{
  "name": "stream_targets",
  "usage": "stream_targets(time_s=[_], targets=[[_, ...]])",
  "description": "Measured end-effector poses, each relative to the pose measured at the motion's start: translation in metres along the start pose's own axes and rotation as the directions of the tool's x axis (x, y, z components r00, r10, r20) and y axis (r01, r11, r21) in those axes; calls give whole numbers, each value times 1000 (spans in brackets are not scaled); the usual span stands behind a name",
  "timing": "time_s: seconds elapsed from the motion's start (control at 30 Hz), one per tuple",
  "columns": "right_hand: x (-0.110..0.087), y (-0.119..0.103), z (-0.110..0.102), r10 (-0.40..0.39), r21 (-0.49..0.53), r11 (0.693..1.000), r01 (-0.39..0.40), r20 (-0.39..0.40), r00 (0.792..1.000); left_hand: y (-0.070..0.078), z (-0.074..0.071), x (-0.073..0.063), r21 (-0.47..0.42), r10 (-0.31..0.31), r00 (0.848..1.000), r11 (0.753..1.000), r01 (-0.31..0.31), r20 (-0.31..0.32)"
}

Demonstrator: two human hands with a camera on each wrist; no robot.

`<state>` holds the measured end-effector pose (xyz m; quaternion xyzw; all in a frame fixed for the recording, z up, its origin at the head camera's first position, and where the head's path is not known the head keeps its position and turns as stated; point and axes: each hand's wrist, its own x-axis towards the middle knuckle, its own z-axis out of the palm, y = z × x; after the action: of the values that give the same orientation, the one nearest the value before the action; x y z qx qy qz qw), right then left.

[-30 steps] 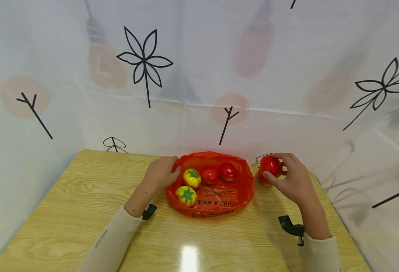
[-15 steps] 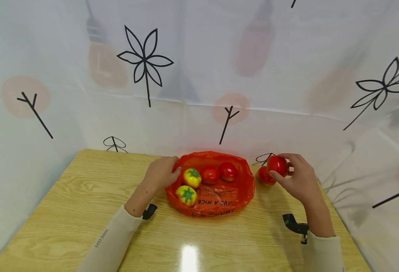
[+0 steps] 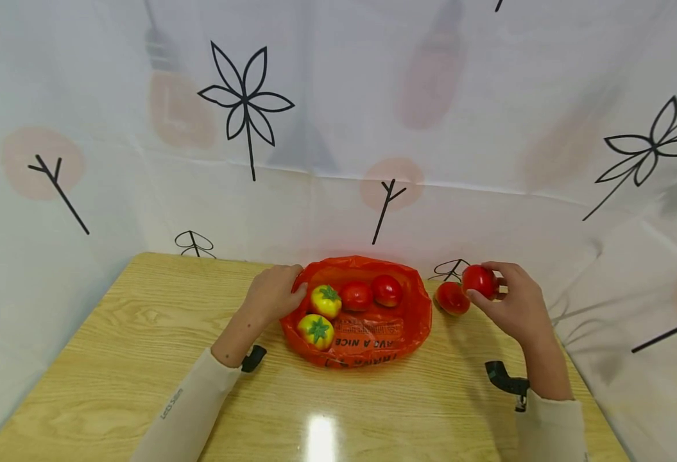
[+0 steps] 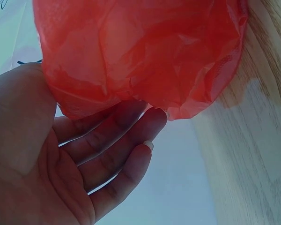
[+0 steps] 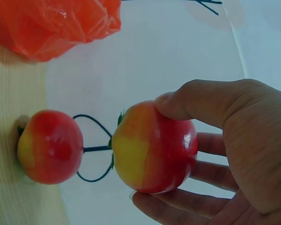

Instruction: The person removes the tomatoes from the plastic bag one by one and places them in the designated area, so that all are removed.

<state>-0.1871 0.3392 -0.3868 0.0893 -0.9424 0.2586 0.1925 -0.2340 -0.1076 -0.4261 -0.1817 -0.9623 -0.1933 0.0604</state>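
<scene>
My left hand (image 3: 271, 296) grips the left rim of a red plastic bag (image 3: 416, 321) standing open on the table. In the left wrist view, the bag's wall (image 4: 145, 51) lies between the thumb side and the curled fingers. Inside the bag are two red tomatoes, one central (image 3: 356, 297) and one further right (image 3: 387, 290), plus two showing yellow undersides with green leaves (image 3: 317, 331). To the bag's right, my right hand (image 3: 514, 301) holds a red-and-yellow tomato (image 5: 154, 147) between thumb and fingers, raised above the table. Another tomato (image 3: 452, 298) rests on the table between it and the bag.
The light wood table (image 3: 142, 346) reaches back to a white cloth (image 3: 326, 205) printed with plants and pale shapes. Dark camera mounts (image 3: 505, 378) stick out from both wrists.
My right hand has moved to the right with the tomato, away from the bag, so the tomato on the table shows more fully. The left hand and the bag stay in place.
</scene>
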Motion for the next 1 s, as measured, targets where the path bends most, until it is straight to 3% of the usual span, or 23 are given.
stream_targets(time_s=[0.3, 1.0], targets=[[-2, 12, -3, 87, -10, 996, -87, 19, 996, 0, 0, 1, -6, -2, 1000, 1000, 2, 9], [-7, 52, 9, 202, -13, 979, -202, 90, 975, 1, 2, 1, 10, -3, 1000, 1000, 3, 13]])
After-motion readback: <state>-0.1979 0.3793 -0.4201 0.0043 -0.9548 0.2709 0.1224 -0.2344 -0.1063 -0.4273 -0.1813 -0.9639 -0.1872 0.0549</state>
